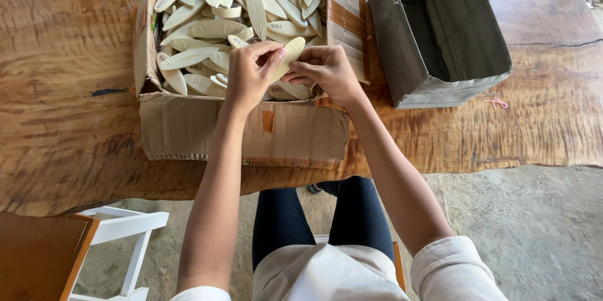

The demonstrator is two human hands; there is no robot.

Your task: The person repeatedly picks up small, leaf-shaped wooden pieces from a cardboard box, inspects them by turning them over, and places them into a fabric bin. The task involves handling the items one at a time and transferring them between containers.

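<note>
Pinching one pale oval piece (287, 56) near the box's (245, 128) front wall, both hands, left hand (251, 75) and right hand (326, 70), gripped its thin edges; it looked light, stiff, smooth.

Soft even daylight, sharp focus

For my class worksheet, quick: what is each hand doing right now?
Left hand: grip closed on a pale oval piece, over the cardboard box.
Right hand: fingers curled at that piece's lower end; whether it grips cannot be told.
</note>
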